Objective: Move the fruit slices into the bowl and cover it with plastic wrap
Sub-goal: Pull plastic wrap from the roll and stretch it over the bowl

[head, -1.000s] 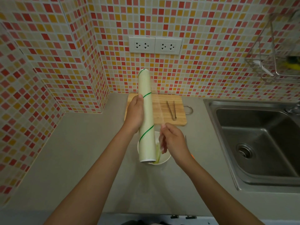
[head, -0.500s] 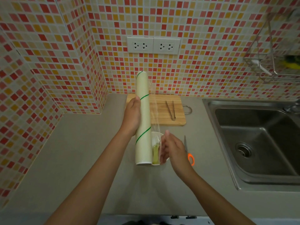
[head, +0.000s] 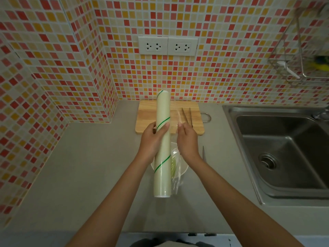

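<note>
The grey surface (head: pixel 89 166) is carrying everything, with the steel sink (head: pixel 284 154) lying well to the right of the hands. Beyond the hands the wooden cutting board (head: pixel 147 120) is lying against the tiled wall, metal tongs (head: pixel 187 116) resting on its right half.

The plastic wrap roll (head: pixel 162 145) is standing nearly upright, tilted slightly away, above the left part of the white bowl (head: pixel 185 168). The left hand (head: pixel 152 139) is wrapping around the roll's middle from the left, thumb across the front. The right hand (head: pixel 187 139), just right of the roll, is pinching the loose film (head: pixel 175 177) at its fingertips, wrist bent down; the film is hanging crumpled over the bowl. Pale green fruit slices (head: pixel 173 166) are probably lying inside the bowl, blurred through the film. A scissor blade (head: pixel 203 152) is peeking out beside the right wrist.

Compared with half a second ago, the right hand is now sitting farther away, level with the left hand's thumb, and its forearm is now hiding the orange scissor handle.
</note>
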Demonstrator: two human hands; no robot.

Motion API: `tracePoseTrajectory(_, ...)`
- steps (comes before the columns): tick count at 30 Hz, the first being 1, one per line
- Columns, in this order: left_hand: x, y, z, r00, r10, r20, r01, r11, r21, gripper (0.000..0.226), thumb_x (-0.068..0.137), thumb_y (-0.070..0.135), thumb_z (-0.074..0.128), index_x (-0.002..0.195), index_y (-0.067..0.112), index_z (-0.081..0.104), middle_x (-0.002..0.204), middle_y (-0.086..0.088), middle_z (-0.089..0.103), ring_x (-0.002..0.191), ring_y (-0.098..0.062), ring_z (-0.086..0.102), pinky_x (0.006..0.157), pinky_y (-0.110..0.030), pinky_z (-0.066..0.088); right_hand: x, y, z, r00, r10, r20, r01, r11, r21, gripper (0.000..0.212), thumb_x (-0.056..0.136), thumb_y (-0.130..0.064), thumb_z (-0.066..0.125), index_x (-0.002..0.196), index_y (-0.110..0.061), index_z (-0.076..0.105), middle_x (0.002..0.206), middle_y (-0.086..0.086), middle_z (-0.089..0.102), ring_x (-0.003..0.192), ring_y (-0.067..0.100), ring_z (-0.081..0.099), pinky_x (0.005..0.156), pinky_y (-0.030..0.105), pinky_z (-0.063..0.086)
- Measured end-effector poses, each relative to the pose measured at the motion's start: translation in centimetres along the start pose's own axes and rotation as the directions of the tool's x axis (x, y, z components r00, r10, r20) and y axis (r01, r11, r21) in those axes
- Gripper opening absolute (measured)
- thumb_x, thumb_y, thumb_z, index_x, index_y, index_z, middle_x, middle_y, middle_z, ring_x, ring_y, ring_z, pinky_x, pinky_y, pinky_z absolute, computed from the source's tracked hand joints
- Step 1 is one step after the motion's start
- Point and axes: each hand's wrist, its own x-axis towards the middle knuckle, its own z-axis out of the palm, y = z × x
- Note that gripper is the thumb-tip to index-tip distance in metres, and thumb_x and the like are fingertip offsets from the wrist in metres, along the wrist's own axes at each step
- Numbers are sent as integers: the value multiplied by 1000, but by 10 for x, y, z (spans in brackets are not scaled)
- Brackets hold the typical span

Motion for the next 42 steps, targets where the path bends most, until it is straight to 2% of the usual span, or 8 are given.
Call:
tracePoseTrajectory(7,-1,-20,-7,977,-211,37,214,973,-90,49,85,55,59,98,8,61,66,-7,67,51,-19,64,48,-29,52,-8,15,1,1000,-23,-20,23,999,-34,33,101,-20,42,71,-9,50,56,-7,41,54,4,39,53,11,35)
tracePoseTrajectory(17,1,-29,-12,977,-211,4,210,971,-115,50,92,53,50,87,5,64,66,-10,68,49,-17,64,46,-27,53,-9,30,-10,995,60,-84,-63,997,-37,33,101,-20,42,72,-9,53,57,-7,44,56,5,43,52,11,33)
tracePoseTrajectory(22,-2,-32,-14,976,-193,105,204,974,-100,34,73,32,81,92,8,65,75,-7,65,58,-15,66,55,-28,57,-11,35,-14,996,43,-80,-47,998,-48,32,100,-21,43,72,-9,54,57,-8,45,55,4,43,51,11,33)
tracePoseTrajectory(29,2,-36,-23,956,-289,49,293,932,-215,39,89,34,59,107,-1,62,81,-11,69,63,-20,64,55,-35,57,-8,40,-22,993,43,-109,-47,998,-33,31,99,-18,46,71,-12,56,59,-10,48,56,1,45,54,7,37)
tracePoseTrajectory(33,1,-39,-26,970,-229,80,233,971,-55,47,66,35,85,100,10,63,82,-6,68,58,-10,68,55,-29,57,-9,45,-24,993,43,-111,-46,998,-30,30,98,-20,47,72,-13,60,64,-7,55,58,1,48,56,5,37)
tracePoseTrajectory(37,6,-42,-34,973,-229,31,231,972,-49,39,78,25,75,110,6,65,94,-12,72,70,-21,69,66,-39,61,-9,52,-27,988,75,-137,-76,997,-2,32,98,-24,47,69,-22,59,56,-10,48,52,5,43,56,17,38)
tracePoseTrajectory(40,7,-44,-37,947,-315,58,320,933,-166,39,86,29,59,109,-2,63,83,-11,71,61,-20,65,58,-32,56,-8,58,-32,985,113,-129,-114,993,-2,32,98,-29,47,69,-23,61,54,-13,46,50,1,41,57,23,36)
tracePoseTrajectory(42,6,-47,-37,950,-307,56,311,945,-99,41,80,37,71,101,3,64,74,-7,67,55,-17,65,54,-29,54,-7,59,-33,986,108,-124,-109,994,-1,32,98,-28,48,71,-19,62,56,-12,49,52,1,42,58,22,35)
